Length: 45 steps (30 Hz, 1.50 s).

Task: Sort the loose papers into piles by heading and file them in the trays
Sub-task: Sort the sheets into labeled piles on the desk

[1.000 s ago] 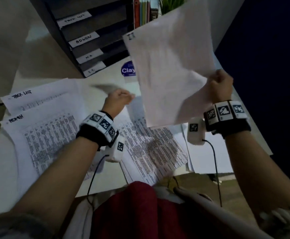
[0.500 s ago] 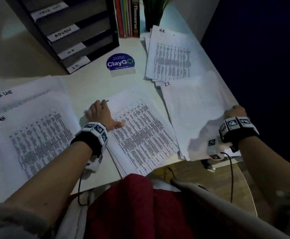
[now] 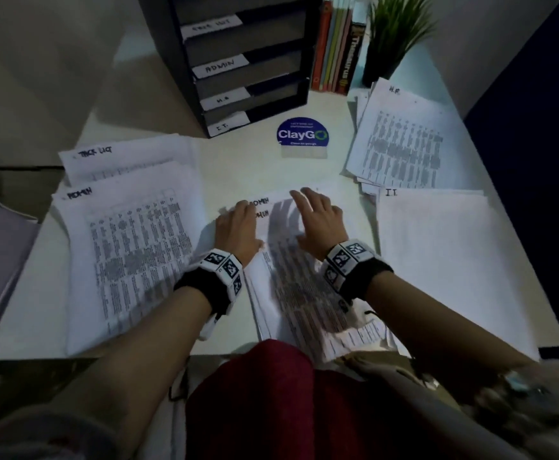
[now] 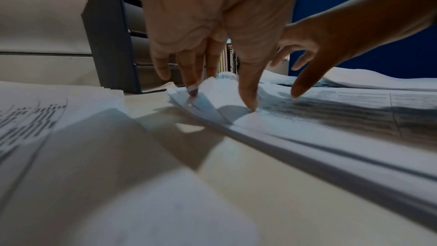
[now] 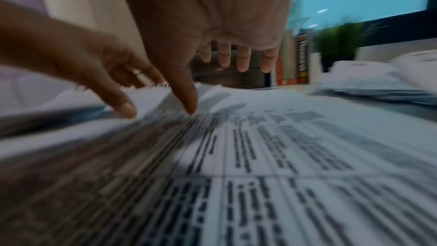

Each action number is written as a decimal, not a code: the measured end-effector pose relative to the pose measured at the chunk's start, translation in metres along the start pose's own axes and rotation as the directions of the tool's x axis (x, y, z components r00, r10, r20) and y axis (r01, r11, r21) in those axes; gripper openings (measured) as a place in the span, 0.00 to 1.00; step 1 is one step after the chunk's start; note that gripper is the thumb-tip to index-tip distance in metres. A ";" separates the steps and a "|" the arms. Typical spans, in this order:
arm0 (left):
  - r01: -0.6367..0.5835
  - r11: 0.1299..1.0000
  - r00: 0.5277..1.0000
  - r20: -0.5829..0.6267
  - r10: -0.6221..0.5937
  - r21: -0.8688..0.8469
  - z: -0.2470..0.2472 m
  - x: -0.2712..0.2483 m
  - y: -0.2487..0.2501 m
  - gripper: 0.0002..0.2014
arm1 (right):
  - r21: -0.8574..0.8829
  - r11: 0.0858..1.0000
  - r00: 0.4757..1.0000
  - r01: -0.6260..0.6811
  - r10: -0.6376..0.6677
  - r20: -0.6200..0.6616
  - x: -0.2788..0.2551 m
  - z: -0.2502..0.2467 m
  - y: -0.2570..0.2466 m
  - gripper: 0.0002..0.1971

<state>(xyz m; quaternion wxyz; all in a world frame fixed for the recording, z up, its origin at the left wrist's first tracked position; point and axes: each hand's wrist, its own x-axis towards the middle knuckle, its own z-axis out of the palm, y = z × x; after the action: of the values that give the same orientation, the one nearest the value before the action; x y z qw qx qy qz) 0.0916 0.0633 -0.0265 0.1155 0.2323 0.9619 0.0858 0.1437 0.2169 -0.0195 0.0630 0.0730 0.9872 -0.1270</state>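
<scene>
White printed sheets covered most of the worktop (image 3: 244, 167) when I logged this moment. Farthest left lay the TASK LIST pile (image 3: 128, 157), its near edge tucked under the ADMIN pile (image 3: 128, 247). Next came my left hand (image 3: 238, 227), thumb pressed on the left edge of the middle stack (image 3: 304, 293) and a fingertip (image 4: 192, 89) lifting the top sheet's corner; I could not tell whether it actually pinched that sheet. The middle stack sat at the near edge of the worktop, its top two sheets headed ADMIN. My right hand (image 3: 318, 220) rested over the same stack, fingers spread and straight, thumb tip touching the print, gripping nothing. Behind the stack stood the black trays (image 3: 238, 64), four slots labelled, top to bottom, task list, ADMIN, H.R and I.T. Right of the trays: a blue ClayGO sticker (image 3: 302, 134), a row of books (image 3: 337, 48) and a potted plant (image 3: 394, 31). Farthest right lay the H.R pile (image 3: 404, 137), with the I.T pile (image 3: 444, 260) nearer me, its top sheet nearly blank.
</scene>
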 end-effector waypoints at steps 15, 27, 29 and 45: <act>-0.105 0.976 0.980 -0.186 0.069 -0.191 0.007 -0.013 -0.021 0.24 | -0.092 0.957 0.961 0.277 -0.277 0.013 0.008 0.016 -0.001 0.35; 0.089 0.778 0.975 -0.105 -0.195 -0.622 -0.004 -0.010 -0.021 0.16 | -0.041 0.959 0.959 0.282 -0.281 0.032 0.012 0.020 0.006 0.30; 0.135 0.752 0.967 -0.080 -0.242 -0.645 -0.005 -0.011 -0.022 0.15 | -0.010 0.964 0.964 0.266 -0.265 0.019 0.015 0.019 0.004 0.33; -0.010 0.903 0.982 -0.176 -0.073 -0.429 0.005 -0.019 -0.025 0.20 | -0.099 0.929 0.934 0.355 -0.358 -0.005 0.023 0.013 -0.006 0.31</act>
<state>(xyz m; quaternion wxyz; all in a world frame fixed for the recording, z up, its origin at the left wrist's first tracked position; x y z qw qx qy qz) 0.0987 0.0326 -0.0331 0.0737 0.1766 0.9298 0.3144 0.1220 0.2101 -0.0341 0.0312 -0.1091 0.9897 -0.0875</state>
